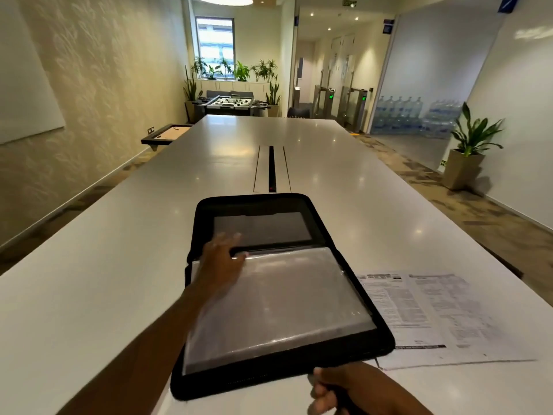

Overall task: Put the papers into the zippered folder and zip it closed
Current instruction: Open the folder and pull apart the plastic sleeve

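Both hands steady the open zippered folder (278,295): left hand (221,262) fingers spread flat, right hand (332,390) clamped on its near edge; papers (434,316) should slide in flat.

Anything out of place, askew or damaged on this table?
Nothing damaged or spilled. The open folder lies slightly askew on the table, with its near corner past the table edge at the right hand. The papers lie flat beside it, not yet inside.

Print covers the papers (434,313) beside the folder (269,295), too blurred to read; no other text legible.
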The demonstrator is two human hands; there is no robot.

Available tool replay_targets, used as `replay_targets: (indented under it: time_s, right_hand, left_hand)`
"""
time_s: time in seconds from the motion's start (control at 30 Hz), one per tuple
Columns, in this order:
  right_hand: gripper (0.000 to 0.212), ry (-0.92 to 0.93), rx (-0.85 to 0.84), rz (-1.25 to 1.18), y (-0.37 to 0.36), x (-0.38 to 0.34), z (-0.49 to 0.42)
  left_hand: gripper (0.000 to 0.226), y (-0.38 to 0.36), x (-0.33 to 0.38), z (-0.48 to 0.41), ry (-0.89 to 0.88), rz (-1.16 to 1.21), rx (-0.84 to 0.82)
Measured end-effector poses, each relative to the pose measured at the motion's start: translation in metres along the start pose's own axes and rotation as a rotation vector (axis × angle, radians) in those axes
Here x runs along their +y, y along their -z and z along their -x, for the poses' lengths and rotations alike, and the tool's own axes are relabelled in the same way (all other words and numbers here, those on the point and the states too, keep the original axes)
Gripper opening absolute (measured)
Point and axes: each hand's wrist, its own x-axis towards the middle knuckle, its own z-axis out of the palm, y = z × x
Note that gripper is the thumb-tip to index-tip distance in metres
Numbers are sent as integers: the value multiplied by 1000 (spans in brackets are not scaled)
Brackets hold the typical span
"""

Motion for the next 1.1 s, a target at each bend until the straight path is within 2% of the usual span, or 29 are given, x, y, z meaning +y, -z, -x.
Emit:
replay_targets:
  time_s: [0.03, 0.1, 0.13, 0.2, 0.27, 0.4, 0.47, 0.5, 0.57, 0.6, 0.67, 0.77, 0.87, 0.93, 1.03, 1.07, 1.1]
  right_hand:
    - [19, 9, -16, 54, 1, -1, 4]
    - [28, 78, 68, 178, 10, -2, 11]
    - [32, 139, 144, 223, 17, -3, 15]
    - [35, 279, 303, 262, 29, -8, 21]
    - [32, 393, 458, 338, 41, -16, 24]
    - [27, 603, 699, 521, 62, -41, 19]
    - [14, 704, 738, 645, 69, -56, 16]
    - [23, 721, 710, 716, 71, -63, 13]
    - [73, 720, 651, 909, 77, -76, 0]
    - [90, 734, 654, 1015, 79, -83, -8]
    - [100, 817, 690, 1156, 78, -99, -27]
    - [81, 919, 772, 1114, 69, -131, -64]
    - [46, 981, 854, 950, 56, -167, -97]
    - [25, 1016, 897, 835, 49, -188, -117]
    - [24, 982, 943, 761, 43, -215, -145]
    - [24, 958, 957, 756, 43, -222, -154]
    - [24, 933, 960, 756, 45, -229, -163]
  left_hand:
    - [70, -1, 3, 12, -104, 26, -212]
    - [102, -1, -2, 36, -183, -161, -612]
    - [113, -1, -9, 47, -211, -292, -711]
    - [113, -2, -21, 64, -257, -399, -729]
    - [97, -3, -23, 71, -265, -369, -657]
    - [44, 5, -11, 64, -275, -305, -474]
    - [33, 16, -3, 59, -289, -224, -354]
    - [33, 25, 2, 55, -294, -162, -298]
    - [32, 45, 15, 44, -285, -63, -237]
    - [28, 56, 22, 36, -288, -59, -230]
    - [24, 78, 39, 15, -293, -113, -223]
    - [18, 106, 53, -24, -219, -86, -167]
    - [20, 120, 59, -60, -140, -126, -93]
    - [23, 119, 66, -72, -111, -111, 38]
    - [25, 102, 78, -63, -241, -120, 388]
    - [24, 90, 81, -55, -315, -129, 459]
    - [24, 76, 84, -45, -375, -122, 455]
